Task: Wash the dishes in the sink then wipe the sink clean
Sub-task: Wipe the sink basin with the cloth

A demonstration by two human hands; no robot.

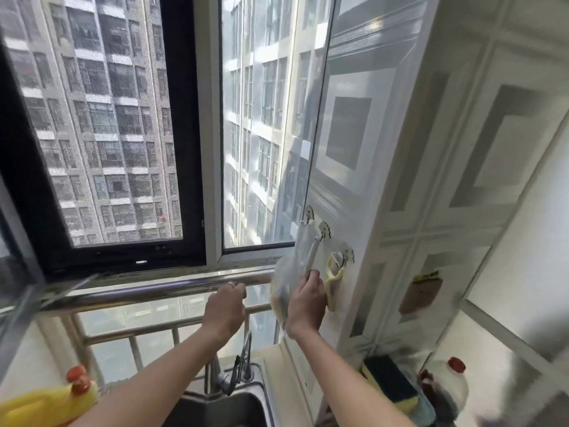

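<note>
Sink (246,405) below, right hand (306,306) gripping hung brush handle (311,257)

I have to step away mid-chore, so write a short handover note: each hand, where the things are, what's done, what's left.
Left hand: curled by the steel window rail; whether it grips is unclear.
Right hand: holds the white-handled brush, its handle top at a wall hook, beside a hanging clear plastic bag.
Steel sink and faucet are below; yellow-and-black sponge sits on the counter to the right.
Done: cannot tell; no dishes visible.
Left: possibly wiping the sink.
</note>
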